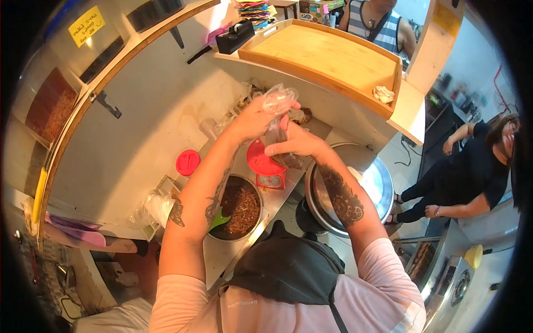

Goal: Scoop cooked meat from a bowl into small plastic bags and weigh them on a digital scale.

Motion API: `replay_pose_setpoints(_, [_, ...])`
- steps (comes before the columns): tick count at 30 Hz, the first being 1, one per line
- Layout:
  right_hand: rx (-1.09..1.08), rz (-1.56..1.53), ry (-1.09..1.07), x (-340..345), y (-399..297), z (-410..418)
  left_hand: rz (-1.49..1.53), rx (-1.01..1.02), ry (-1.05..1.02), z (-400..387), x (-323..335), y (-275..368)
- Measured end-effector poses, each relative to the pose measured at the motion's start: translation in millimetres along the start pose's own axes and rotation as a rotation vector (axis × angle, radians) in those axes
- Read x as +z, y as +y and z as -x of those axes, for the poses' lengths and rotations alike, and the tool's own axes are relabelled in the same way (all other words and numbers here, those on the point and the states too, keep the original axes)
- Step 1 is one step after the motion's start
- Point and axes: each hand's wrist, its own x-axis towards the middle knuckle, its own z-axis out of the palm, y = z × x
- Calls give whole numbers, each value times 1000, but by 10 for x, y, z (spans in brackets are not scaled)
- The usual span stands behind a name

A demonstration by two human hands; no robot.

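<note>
A clear plastic bag point(276, 132) hangs between my two hands, with dark brown food in its lower end. My left hand point(252, 118) grips its gathered top. Just below, my right hand point(300, 140) is around the neck of the bag, thumb pointing left. Beneath them, partly covered by the right hand and bag, stands a red kitchen scale point(270, 181) with a round red pan point(257, 161). Whether the bag touches the pan, I cannot tell. Close to my left forearm is a metal pot point(260, 209) of brown chunky food point(241, 211), with a green spatula point(220, 220) in it.
A red lid point(188, 162) lies left of the scale, near plastic cups point(209, 128). On the right stands a large lidded metal pot point(389, 187). A wooden tray point(325, 50) rests on the ledge ahead. One person point(462, 166) stands at right; another point(374, 25) is beyond the ledge.
</note>
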Motion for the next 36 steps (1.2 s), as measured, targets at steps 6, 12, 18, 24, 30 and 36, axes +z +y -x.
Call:
replay_pose_setpoints(6, [143,-324,-185,199,-56,-218,-115,61,437,232,-161,170])
replay_pose_setpoints(12, [-42,-313,-37,372,34,-282,-1165,708,510,528,201,862])
replay_pose_setpoints(18, [201,-761,-308,134,-128,-192,-1840,420,-243,581,-16,810])
replay_pose_setpoints(24, [98,-318,-261,265,-375,-165,-1853,125,-337,594,-208,947])
replay_pose_setpoints(30, [182,-349,-172,344,-340,-161,-1912,266,-222,674,-352,837])
replay_pose_setpoints(36, [71,-448,-258,361,-302,-160,-1726,588,-91,784,-192,698])
